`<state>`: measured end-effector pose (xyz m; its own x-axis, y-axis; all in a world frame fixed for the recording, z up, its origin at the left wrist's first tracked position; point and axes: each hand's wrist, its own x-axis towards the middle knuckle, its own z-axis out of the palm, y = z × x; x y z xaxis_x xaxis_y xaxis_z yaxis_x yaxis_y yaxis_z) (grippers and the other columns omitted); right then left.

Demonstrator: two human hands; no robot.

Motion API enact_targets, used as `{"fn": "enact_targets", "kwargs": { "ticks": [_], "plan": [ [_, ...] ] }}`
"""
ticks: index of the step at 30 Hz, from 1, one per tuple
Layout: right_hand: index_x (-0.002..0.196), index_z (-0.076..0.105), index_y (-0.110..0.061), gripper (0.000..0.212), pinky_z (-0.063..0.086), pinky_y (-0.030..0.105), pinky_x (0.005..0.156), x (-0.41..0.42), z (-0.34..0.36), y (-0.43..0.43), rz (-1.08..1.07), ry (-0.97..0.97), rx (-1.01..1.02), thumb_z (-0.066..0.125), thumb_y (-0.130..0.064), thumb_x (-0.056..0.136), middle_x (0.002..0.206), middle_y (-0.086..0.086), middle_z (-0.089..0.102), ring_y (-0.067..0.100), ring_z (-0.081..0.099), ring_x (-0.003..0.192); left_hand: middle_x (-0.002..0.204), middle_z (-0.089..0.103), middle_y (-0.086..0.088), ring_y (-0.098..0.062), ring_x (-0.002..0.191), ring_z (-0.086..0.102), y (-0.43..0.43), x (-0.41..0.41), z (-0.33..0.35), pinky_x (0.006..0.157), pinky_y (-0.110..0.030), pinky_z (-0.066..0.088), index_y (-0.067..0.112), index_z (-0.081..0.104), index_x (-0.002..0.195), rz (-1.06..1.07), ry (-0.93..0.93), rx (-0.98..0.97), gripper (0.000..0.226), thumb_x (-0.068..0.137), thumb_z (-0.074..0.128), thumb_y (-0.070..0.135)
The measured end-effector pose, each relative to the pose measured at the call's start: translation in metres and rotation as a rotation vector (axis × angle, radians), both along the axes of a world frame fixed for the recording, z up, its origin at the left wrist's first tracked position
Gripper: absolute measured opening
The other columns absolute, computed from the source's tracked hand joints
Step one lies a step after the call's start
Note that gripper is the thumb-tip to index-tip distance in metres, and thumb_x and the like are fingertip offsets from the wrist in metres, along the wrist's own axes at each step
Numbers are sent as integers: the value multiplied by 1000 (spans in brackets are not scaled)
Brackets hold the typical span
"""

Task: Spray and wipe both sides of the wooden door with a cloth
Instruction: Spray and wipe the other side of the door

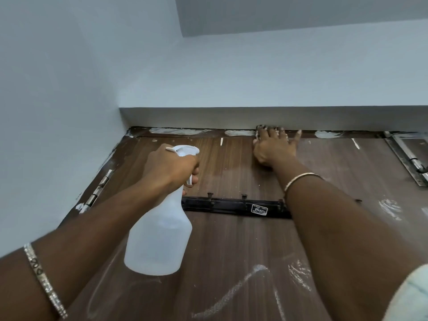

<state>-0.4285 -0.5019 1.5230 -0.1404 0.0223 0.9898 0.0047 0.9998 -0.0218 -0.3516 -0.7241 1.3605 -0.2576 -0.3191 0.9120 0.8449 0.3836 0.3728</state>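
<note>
Door point(231, 246): brown wood, with white smears and streaks across the panel and along the frame point(185, 132) above it.

Right hand point(273, 148): at 12 o'clock on the door, at its top edge. The fingers are spread and straight, pressing a cloth point(259, 133) flat against the wood. Only a pale corner of the cloth shows, at 11 o'clock of the hand.

Left hand point(171, 165): at 8 o'clock from the right hand, wrapped tightly round the neck of a clear spray bottle point(159, 239), one finger on the trigger.

A black hook rail point(231, 206) runs across the panel at 6 o'clock from the right hand. Hinges point(102, 184) sit at 9 o'clock of the door and a metal bolt point(407, 156) at 2 o'clock. Each wrist carries a bracelet point(301, 177)
</note>
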Motion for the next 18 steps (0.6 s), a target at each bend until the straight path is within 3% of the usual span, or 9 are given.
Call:
{"fn": "enact_targets", "kwargs": {
  "ticks": [4, 7, 9, 13, 15, 18],
  "plan": [
    [165, -3, -29, 62, -17, 66, 119, -11, -12, -63, 66, -50, 175, 15, -49, 110, 172, 7, -9, 38, -14, 157, 71, 75, -4, -20, 69, 75, 10, 2, -2, 56, -30, 54, 12, 74, 77, -23, 6, -2, 17, 81, 61, 23],
    [165, 4, -34, 58, -19, 66, 119, -13, -30, -95, 165, -106, 418, 19, -46, 110, 173, 1, -6, 31, -13, 158, 70, 75, -1, -15, 67, 74, 21, 5, 1, 57, -28, 54, 16, 75, 76, -16, -14, -8, 18, 82, 61, 26],
    [165, 5, -34, 57, -21, 68, 116, -10, -33, -88, 214, -140, 477, 19, -44, 111, 173, -4, -4, 24, -12, 159, 71, 76, -2, -15, 67, 74, 28, 7, 5, 58, -29, 55, 14, 76, 76, -21, -34, -13, 20, 81, 61, 28],
    [163, 4, -44, 57, -24, 72, 111, -6, -14, -22, 243, -110, 423, 13, -55, 108, 172, -13, -2, 19, -8, 159, 74, 76, -3, -15, 67, 74, 42, 13, 14, 57, -28, 51, 12, 75, 79, -79, -27, -42, 20, 82, 60, 25],
    [163, 4, -40, 69, -15, 73, 116, -7, -2, 27, 227, -69, 325, 4, -65, 99, 169, -17, -3, 20, -5, 159, 75, 76, -4, -17, 67, 74, 47, 17, 15, 54, -28, 51, 11, 74, 82, -109, -3, -50, 18, 82, 60, 23],
    [165, 7, -35, 78, -8, 71, 120, 3, 2, 98, 224, 13, 146, 2, -66, 94, 173, -7, 3, 21, 1, 160, 76, 76, -4, -18, 68, 75, 52, 19, 14, 55, -29, 52, 10, 75, 83, -127, 5, -65, 18, 83, 61, 21]
  ]
}}
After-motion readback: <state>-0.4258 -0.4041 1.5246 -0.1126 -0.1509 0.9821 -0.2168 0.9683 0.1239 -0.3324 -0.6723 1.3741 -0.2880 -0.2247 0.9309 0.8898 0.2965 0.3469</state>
